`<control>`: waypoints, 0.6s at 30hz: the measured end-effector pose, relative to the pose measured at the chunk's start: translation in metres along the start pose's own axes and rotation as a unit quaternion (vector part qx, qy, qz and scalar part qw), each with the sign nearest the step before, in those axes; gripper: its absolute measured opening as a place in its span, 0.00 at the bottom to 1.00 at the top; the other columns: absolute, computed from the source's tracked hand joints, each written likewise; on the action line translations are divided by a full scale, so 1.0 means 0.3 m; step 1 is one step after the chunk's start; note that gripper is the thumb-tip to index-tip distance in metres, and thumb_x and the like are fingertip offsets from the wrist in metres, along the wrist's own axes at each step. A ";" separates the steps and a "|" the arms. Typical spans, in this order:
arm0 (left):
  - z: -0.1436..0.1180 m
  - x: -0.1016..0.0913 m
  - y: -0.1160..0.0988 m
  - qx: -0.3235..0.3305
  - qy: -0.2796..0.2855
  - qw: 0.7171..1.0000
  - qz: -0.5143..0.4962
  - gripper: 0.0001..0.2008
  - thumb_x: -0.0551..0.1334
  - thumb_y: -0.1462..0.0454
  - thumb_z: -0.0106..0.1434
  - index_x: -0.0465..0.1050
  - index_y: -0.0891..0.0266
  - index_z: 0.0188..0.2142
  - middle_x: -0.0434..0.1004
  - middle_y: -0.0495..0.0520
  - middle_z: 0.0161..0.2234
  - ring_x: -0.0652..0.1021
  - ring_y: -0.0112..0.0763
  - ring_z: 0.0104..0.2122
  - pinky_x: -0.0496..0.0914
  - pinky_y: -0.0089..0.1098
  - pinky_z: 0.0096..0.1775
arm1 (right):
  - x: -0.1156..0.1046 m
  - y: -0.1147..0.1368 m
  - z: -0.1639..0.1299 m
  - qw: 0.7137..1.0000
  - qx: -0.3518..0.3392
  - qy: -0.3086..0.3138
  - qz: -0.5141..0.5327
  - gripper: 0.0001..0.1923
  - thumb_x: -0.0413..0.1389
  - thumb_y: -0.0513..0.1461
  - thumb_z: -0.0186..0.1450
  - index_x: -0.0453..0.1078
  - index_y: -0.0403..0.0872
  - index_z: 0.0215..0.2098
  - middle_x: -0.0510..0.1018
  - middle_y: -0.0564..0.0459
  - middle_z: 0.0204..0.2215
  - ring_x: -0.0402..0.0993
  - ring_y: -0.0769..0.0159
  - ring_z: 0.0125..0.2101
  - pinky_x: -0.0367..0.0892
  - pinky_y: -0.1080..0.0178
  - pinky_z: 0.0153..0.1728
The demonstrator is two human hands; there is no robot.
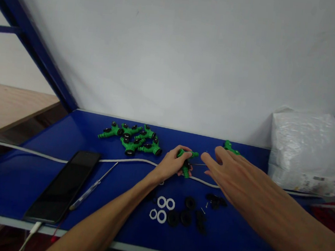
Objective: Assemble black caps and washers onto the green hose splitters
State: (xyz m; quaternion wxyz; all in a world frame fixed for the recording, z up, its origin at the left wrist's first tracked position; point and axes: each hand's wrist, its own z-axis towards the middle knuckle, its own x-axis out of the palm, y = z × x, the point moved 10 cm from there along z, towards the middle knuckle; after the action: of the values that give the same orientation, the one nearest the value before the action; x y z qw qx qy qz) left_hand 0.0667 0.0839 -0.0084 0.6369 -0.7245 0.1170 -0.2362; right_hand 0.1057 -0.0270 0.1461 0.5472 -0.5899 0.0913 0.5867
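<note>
Right now the left hand point(171, 166) pinches a green hose fitting point(186, 161) between thumb and fingers, holding it just above the blue bench point(17, 174) beside the white cable point(128, 161). The fitting's long body points down and toward the person, with a short arm sticking out to the right. The right hand point(225, 166) hovers just to the right of it, fingers spread and slightly curled, holding nothing; its fingertips are close to that side arm but apart from it. So the fitting lies to the left of the right hand, already in the left hand's grasp.

Another green fitting point(230, 147) peeks out behind the right hand. A heap of like fittings point(132, 138) lies well to the left. Nearer the bench edge sit white rings point(162, 208) and black rings point(187, 212), loose on the surface, in no tray. A white plastic bag point(304, 150) stands at the right, shut, its contents hidden. A phone point(63, 186) and a screwdriver point(93, 187) lie to the left.
</note>
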 end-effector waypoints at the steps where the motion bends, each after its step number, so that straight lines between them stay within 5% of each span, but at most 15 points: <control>1: 0.001 0.000 0.003 -0.003 0.000 1.000 0.000 0.16 0.61 0.55 0.67 0.69 0.61 0.50 0.77 0.49 0.22 0.78 0.32 0.19 0.60 0.24 0.16 | -0.003 -0.002 -0.008 1.000 0.005 -0.018 -0.002 0.28 0.45 0.22 0.56 0.68 0.44 0.51 0.80 0.42 0.38 0.78 0.55 0.33 0.72 0.57 0.35; 7: 0.003 0.001 0.010 -0.013 0.005 1.000 0.002 0.15 0.60 0.57 0.67 0.67 0.61 0.50 0.77 0.50 0.22 0.79 0.32 0.19 0.60 0.23 0.17 | 0.000 -0.008 -0.007 1.000 -0.014 -0.028 0.001 0.20 0.44 0.23 0.59 0.73 0.46 0.37 0.82 0.41 0.35 0.77 0.56 0.28 0.71 0.58 0.29; 18: 0.001 0.003 0.041 -0.022 0.001 1.000 0.013 0.20 0.61 0.51 0.67 0.69 0.60 0.51 0.78 0.49 0.24 0.78 0.30 0.19 0.63 0.24 0.18 | -0.096 -0.012 0.015 0.996 -0.040 -0.043 0.072 0.22 0.40 0.25 0.67 0.73 0.47 0.41 0.83 0.44 0.37 0.79 0.60 0.33 0.71 0.62 0.34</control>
State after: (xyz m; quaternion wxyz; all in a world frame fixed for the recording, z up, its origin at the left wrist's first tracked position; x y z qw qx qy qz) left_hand 0.0691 0.0819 -0.0203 0.6240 -0.7363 0.1320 -0.2262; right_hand 0.0972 -0.0375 0.1722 0.4828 -0.5775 0.0859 0.6527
